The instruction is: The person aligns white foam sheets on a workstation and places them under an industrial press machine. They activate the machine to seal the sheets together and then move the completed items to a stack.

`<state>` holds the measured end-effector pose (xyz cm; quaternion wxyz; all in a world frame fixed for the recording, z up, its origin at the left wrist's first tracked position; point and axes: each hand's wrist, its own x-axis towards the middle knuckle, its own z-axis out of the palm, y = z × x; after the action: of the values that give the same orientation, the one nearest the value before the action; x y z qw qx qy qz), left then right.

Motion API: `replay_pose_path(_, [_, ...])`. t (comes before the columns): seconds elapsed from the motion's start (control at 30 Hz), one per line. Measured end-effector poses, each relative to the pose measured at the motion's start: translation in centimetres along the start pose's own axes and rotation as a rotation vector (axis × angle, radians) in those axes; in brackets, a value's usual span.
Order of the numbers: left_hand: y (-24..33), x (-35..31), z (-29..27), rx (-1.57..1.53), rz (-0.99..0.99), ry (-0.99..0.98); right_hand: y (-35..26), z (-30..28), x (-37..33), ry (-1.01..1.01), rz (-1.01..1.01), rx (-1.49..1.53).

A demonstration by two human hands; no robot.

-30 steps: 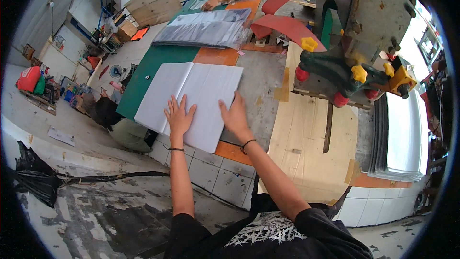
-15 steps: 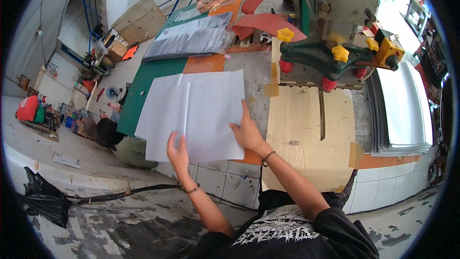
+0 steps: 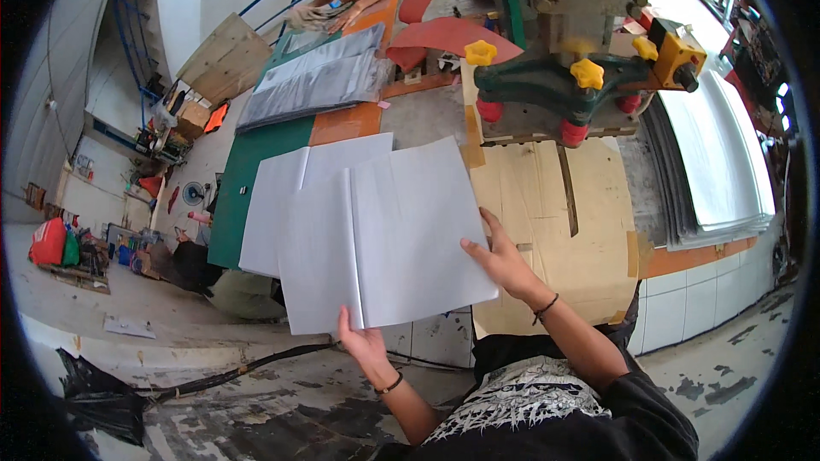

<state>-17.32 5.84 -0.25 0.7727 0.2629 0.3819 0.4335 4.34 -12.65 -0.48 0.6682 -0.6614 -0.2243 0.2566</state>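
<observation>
Two hands on folded white sheet (image 3: 384,239): left hand (image 3: 363,346) pinches near edge, right hand (image 3: 504,260) grips right edge. We judge lifting under way off second sheet (image 3: 286,196); next move needs level carry.

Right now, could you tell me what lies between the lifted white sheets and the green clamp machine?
In the head view, only bare brown board lies between the white sheets and the green clamp machine.

- The folded paper sheet (image 3: 384,235) is plain white, crossed by one faint grey crease.
- The sheet under it (image 3: 282,196) is white too.
- The tabletop (image 3: 256,171) shows dark green, with an orange strip (image 3: 346,122).
- The board (image 3: 547,222) is pale tan.
- The machine (image 3: 581,77) is dark green with yellow and red knobs.
- The shirt (image 3: 530,397) is black with a white print.
</observation>
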Motion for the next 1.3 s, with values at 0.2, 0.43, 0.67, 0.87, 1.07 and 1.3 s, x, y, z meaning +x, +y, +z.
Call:
replay_pose_path(0.2, [-2.3, -2.6, 1.5, 0.204, -0.014, -0.091, -2.5, -3.2, -4.2, -0.112, 0.21, 0.109])
replay_pose_path(0.43, [-4.5, -5.1, 1.9, 0.5, 0.175, 0.008, -4.7, -5.6, -8.7, 0.041, 0.414, 0.165])
replay_pose_path(0.67, [-6.2, -5.9, 3.1, 0.659, 0.149, -0.014, -3.6, -6.7, -10.0, 0.189, 0.431, 0.288])
replay_pose_path(0.87, [-6.7, -7.1, 5.8, 0.68, 0.143, -0.36, -4.4, -10.3, -12.1, 0.337, 0.396, 0.256])
replay_pose_path(1.07, [-9.1, -7.5, 7.6, 0.665, 0.09, -0.379, -4.6, -12.2, -12.3, 0.409, 0.383, 0.17])
replay_pose_path(1.3, [-9.4, -8.4, 8.4, 0.66, -0.281, -0.421, -3.5, -14.2, -12.2, 0.502, 0.345, 0.095])
